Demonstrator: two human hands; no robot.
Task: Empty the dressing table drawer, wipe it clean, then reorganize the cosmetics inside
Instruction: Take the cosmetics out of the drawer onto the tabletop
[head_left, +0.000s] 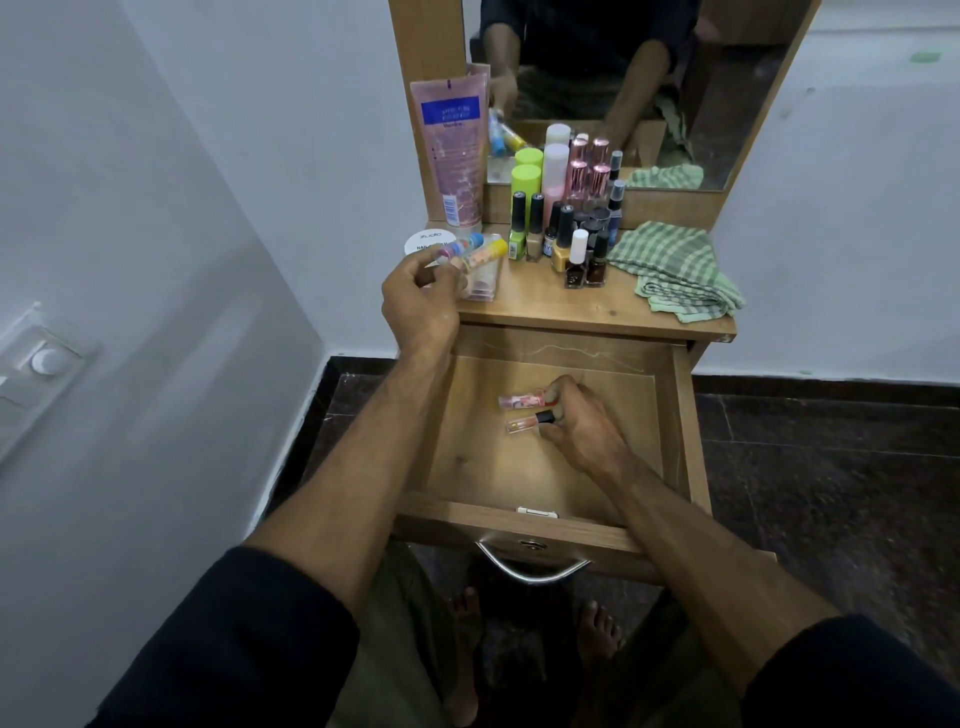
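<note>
meanwhile, two tubes (524, 410) under right hand (582, 426) in open drawer (685, 431)

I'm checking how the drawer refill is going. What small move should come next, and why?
Probably the right hand lets go of the two small tubes it is laying on the drawer floor, since they already lie side by side. The left hand holds more tubes above the tabletop, ready to follow.

Home bedroom, dressing table (597, 312), mirror (727, 104)
</note>
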